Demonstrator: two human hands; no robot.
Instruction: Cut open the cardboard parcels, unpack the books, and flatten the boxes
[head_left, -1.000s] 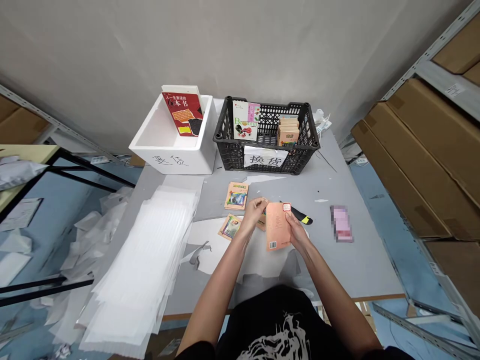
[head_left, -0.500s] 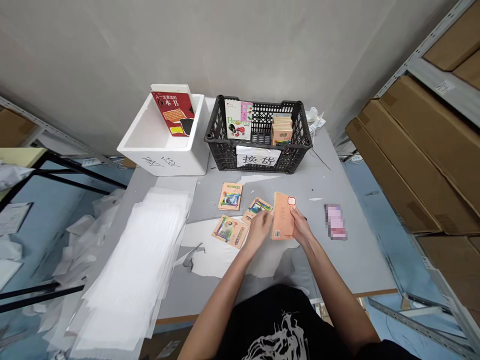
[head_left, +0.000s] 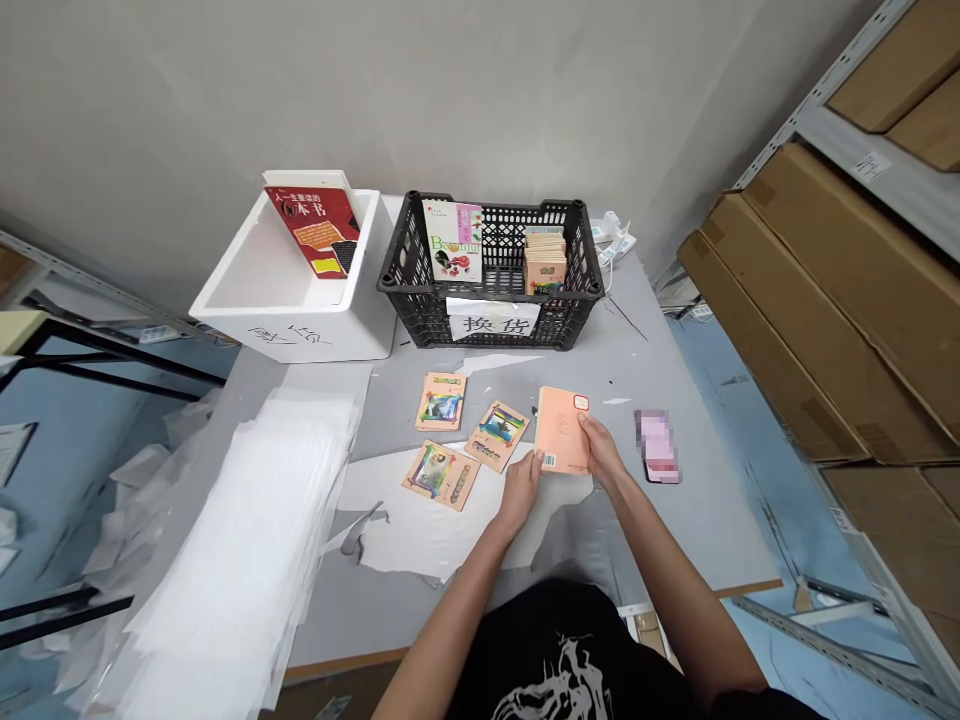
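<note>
Left hand (head_left: 520,488), right hand (head_left: 602,453) grip orange book (head_left: 560,430); crate (head_left: 420,322), foam box (head_left: 315,342) hold books (head_left: 451,240)

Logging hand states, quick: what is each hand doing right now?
Left hand: closed on the near left corner of the orange book.
Right hand: closed on the same book's right edge.

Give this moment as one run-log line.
left hand: holds orange booklet corner | right hand: holds its right edge | nearby: three picture books on table
</note>
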